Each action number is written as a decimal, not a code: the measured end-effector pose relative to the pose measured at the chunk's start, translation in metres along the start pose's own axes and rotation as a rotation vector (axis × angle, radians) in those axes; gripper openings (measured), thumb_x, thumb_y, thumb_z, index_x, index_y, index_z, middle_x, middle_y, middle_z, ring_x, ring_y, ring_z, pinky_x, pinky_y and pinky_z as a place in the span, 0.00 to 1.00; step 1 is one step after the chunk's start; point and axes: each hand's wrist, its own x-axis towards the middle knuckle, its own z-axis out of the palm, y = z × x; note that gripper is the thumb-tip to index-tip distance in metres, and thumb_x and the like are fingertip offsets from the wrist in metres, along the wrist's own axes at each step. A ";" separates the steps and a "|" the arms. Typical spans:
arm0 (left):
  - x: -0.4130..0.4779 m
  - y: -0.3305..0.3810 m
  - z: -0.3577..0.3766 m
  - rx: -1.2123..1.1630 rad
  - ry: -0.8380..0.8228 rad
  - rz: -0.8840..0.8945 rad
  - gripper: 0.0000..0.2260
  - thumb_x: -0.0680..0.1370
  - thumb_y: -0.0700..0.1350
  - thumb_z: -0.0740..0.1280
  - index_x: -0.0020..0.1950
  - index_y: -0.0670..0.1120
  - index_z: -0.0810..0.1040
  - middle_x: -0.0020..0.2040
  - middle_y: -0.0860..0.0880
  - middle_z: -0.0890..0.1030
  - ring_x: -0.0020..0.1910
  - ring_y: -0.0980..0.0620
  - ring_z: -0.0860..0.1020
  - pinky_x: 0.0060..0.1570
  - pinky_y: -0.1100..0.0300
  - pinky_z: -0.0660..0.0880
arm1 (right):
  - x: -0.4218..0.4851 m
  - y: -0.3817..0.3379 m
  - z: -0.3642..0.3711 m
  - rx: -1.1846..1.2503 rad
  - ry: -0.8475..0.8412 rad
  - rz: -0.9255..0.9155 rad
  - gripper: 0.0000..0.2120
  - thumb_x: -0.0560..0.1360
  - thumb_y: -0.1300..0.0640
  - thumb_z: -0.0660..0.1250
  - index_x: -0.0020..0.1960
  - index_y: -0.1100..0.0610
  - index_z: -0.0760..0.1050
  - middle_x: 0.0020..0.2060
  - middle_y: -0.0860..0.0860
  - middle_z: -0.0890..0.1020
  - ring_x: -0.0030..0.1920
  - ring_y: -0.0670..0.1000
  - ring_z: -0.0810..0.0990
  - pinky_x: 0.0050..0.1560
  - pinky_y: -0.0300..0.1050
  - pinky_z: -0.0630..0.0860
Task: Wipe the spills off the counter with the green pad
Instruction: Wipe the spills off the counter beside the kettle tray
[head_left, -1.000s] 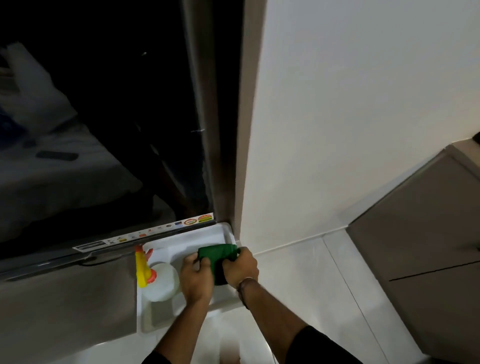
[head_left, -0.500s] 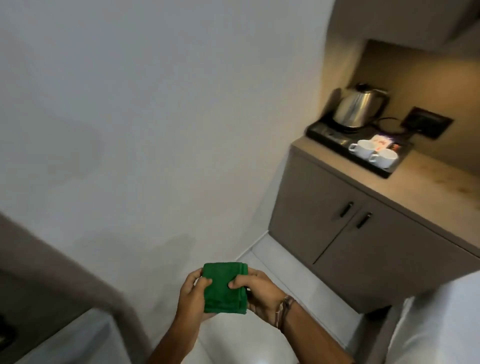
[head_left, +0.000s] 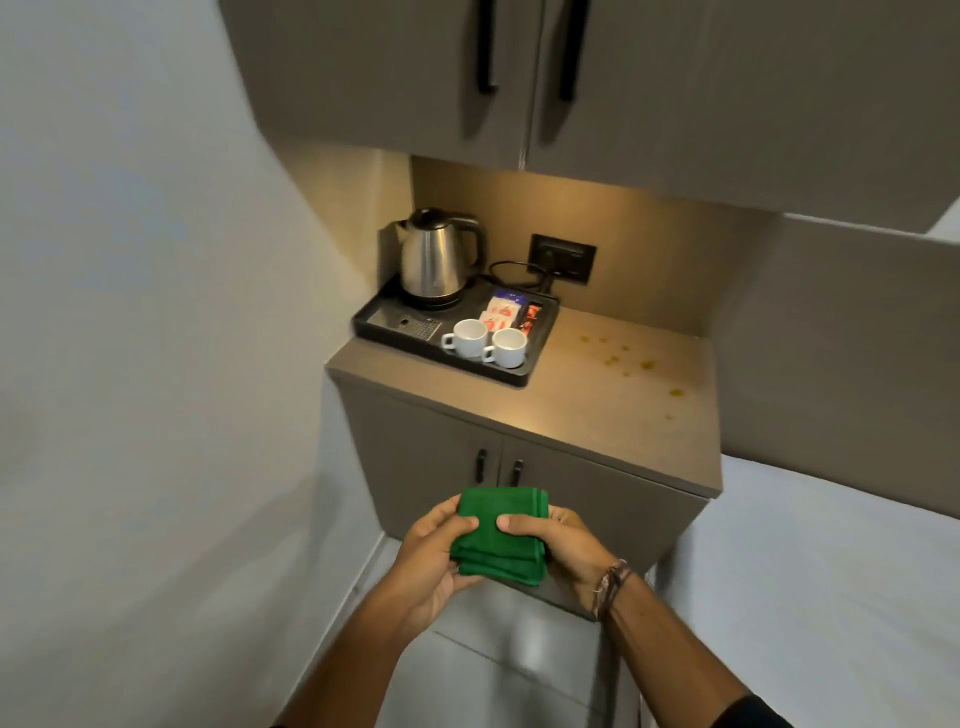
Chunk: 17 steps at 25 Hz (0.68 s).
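I hold the green pad (head_left: 498, 535), folded into a thick square, out in front of me at about waist level, above the pale tiled floor (head_left: 498, 670) and well short of the table. My left hand (head_left: 434, 551) grips its left edge with the thumb on top and the fingers curled beneath; my right hand (head_left: 550, 540) clasps the right edge the same way, a bracelet (head_left: 610, 579) of cords on that wrist. Both forearms run out of the bottom of the view.

Just beyond the pad stands the grey lower cabinet (head_left: 571, 483) with two short black handles. Its top is the table (head_left: 597, 410), a beige surface lit from above. Yellowish spills (head_left: 623, 358) are scattered in small drops over its right half, bare otherwise. On the left half sits a black tray (head_left: 524, 371) carrying a steel kettle (head_left: 436, 260) at the back, two white cups (head_left: 488, 340) side by side at the front, and some sachets (head_left: 506, 312) whose print I cannot read. A black cord loops from the kettle to a dark wall socket (head_left: 563, 258) behind.

Overhead hang upper cabinets (head_left: 675, 93), their tops cut off. A plain white wall (head_left: 130, 312) fills the left; something white and flat lies at the right, too indistinct to name.
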 end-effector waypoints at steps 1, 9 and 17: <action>0.018 0.006 0.019 0.011 -0.032 -0.010 0.14 0.82 0.36 0.66 0.66 0.46 0.81 0.60 0.37 0.86 0.58 0.37 0.86 0.47 0.45 0.86 | 0.005 -0.012 -0.016 0.051 0.016 -0.021 0.23 0.68 0.64 0.82 0.62 0.66 0.84 0.56 0.65 0.87 0.54 0.62 0.89 0.48 0.51 0.86; 0.155 0.034 0.129 0.464 -0.163 0.113 0.15 0.80 0.35 0.69 0.67 0.44 0.79 0.57 0.42 0.86 0.50 0.46 0.86 0.45 0.48 0.85 | 0.056 -0.065 -0.097 0.532 0.080 -0.061 0.19 0.76 0.67 0.69 0.67 0.69 0.81 0.61 0.70 0.83 0.54 0.65 0.88 0.48 0.55 0.87; 0.288 0.065 0.133 1.553 -0.308 0.808 0.31 0.84 0.58 0.58 0.84 0.48 0.56 0.85 0.47 0.60 0.84 0.47 0.56 0.82 0.47 0.57 | 0.101 -0.106 -0.144 0.635 0.449 -0.213 0.24 0.75 0.63 0.70 0.72 0.63 0.77 0.64 0.66 0.84 0.62 0.67 0.84 0.59 0.65 0.83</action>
